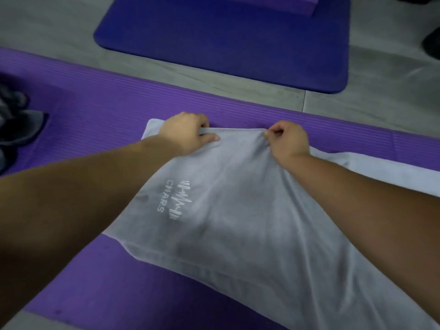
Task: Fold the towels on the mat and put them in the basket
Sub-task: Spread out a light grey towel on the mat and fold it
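Observation:
A grey towel (238, 210) with a white "CHARS" logo lies across the purple ribbed mat (107, 110). Its near part is lifted and drawn over toward the far edge, so one layer covers another. My left hand (188, 133) pinches the far edge of the upper layer near the towel's left corner. My right hand (289, 141) grips the same edge further right, fingers curled round bunched cloth. The edge between the hands is pulled taut. No basket is in view.
A darker blue mat (226, 44) lies on the grey floor beyond, with a purple block (262, 3) on its far end. Crumpled dark grey cloth (16, 125) sits on the purple mat at the far left. Dark objects show at the top right corner.

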Demonstrator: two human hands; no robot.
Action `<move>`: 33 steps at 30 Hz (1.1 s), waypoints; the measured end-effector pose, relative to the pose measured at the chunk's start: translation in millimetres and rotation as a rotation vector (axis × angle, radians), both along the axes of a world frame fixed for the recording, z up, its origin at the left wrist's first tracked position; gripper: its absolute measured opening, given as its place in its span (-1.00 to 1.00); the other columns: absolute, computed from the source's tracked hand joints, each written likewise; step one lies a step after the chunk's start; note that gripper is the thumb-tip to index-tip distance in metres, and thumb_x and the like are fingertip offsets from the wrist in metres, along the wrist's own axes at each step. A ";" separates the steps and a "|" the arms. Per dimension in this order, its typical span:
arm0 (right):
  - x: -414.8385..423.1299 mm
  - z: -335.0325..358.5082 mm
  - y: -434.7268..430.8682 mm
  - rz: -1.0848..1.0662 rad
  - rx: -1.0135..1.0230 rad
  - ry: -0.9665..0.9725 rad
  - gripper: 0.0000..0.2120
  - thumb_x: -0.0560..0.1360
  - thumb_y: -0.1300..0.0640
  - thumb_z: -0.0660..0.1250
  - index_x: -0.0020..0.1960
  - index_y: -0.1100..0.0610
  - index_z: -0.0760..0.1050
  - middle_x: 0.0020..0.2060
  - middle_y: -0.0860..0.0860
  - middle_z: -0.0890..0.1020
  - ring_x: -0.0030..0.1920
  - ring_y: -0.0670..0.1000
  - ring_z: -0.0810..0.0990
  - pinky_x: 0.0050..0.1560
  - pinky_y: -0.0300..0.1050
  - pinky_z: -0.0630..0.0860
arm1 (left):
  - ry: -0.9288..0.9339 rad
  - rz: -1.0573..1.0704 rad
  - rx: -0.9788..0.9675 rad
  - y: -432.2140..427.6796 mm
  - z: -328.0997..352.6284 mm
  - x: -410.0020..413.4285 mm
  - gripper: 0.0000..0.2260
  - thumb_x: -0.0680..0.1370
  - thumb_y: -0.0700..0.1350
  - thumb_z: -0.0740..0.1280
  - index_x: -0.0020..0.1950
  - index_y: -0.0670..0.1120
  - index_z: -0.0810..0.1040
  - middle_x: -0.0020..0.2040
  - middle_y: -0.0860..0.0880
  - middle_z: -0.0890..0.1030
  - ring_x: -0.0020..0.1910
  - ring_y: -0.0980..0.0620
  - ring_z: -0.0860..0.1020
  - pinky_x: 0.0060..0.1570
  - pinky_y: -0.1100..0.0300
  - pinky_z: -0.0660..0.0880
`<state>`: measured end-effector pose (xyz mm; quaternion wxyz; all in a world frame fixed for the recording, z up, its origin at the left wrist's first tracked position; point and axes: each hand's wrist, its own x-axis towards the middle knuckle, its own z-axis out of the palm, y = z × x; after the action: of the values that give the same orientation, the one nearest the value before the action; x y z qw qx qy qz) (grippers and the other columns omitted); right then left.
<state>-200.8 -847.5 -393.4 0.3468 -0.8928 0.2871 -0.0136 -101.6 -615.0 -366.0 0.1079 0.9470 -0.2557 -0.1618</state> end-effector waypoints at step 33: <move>133.5 -2.0 165.5 0.325 -0.084 0.089 -0.68 0.44 -0.07 0.52 0.13 0.03 0.61 0.19 0.08 0.48 0.01 0.09 0.60 0.10 -0.14 0.50 | 0.214 0.616 -0.045 167.8 -22.5 -26.2 -0.63 0.42 0.21 0.47 -0.07 -0.06 0.50 -0.08 -0.03 0.58 -0.11 -0.07 0.55 -0.17 0.07 0.44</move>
<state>-67.2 -682.1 -395.5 0.2940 -0.9409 0.1530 0.0703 -127.7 -447.2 -388.5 0.1990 0.9548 0.0520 -0.2147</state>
